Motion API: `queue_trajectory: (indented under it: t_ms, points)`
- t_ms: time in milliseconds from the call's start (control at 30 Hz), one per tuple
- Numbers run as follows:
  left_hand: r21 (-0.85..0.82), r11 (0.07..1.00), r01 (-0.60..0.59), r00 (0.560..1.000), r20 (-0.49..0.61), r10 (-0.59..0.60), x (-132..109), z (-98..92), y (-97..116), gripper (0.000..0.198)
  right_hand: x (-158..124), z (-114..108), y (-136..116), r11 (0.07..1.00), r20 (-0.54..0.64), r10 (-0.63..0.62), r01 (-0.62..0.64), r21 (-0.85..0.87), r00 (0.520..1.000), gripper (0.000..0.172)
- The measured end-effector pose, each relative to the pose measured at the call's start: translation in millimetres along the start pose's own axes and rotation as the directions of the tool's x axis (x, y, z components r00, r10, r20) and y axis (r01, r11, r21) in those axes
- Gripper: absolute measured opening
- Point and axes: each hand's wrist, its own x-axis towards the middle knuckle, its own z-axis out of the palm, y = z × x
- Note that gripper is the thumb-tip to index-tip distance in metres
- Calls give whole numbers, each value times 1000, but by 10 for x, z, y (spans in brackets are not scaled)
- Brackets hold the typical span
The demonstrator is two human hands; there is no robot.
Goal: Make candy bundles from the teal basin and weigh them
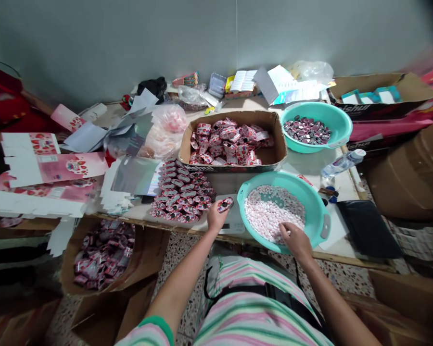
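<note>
My left hand (216, 217) is closed on a small round red-and-white container (225, 204), held just above a white scale (234, 222) at the table's front edge. My right hand (295, 239) reaches into a teal basin (319, 207) full of small white-pink candies (270, 211), its fingers curled down among them. What those fingers hold is hidden. To the left of my left hand lies a stack of several filled round containers (182, 197) in rows.
A cardboard box (277, 154) of red-and-white packets sits behind the basin. A second teal basin (341, 125) of dark lids stands at back right, a plastic bottle (341, 164) beside it. Pink flat cartons (50, 168) lie left. A box (144, 254) of packets stands on the floor.
</note>
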Motion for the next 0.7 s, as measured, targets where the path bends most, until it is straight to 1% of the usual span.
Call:
queue_trajectory:
  t_ms: [100,200,267,333,400,533,633,700]
  points:
    - [34,999,-30,998,48,28,31,79,-16,40,-1,1,-5,1000,-9,-1,1,-1,1000,34]
    - [47,998,-44,996,74,41,41,83,-41,45,-3,-4,-6,1000,-14,8,-8,-3,1000,32]
    - [50,996,-76,996,58,74,17,27,-62,57,-6,-14,-14,1000,-11,14,-14,-6,1000,32]
    - [50,993,-104,995,13,104,-40,-71,-106,71,-8,-25,-26,1000,-11,20,-20,-16,1000,31]
    - [42,993,-112,993,-27,113,-132,-190,-182,77,-9,-31,-33,999,-6,22,-23,-34,1000,31]
    - [21,997,-69,994,-84,71,-375,-397,-407,70,-10,-15,-17,998,16,20,-19,-66,1000,32]
    - [9,1000,-20,992,-126,21,-558,-476,-551,61,-8,7,10,996,18,30,-28,-90,999,31]
    - [-8,1000,11,989,-149,-12,-661,-497,-609,54,-5,18,25,995,19,31,-29,-99,999,31]
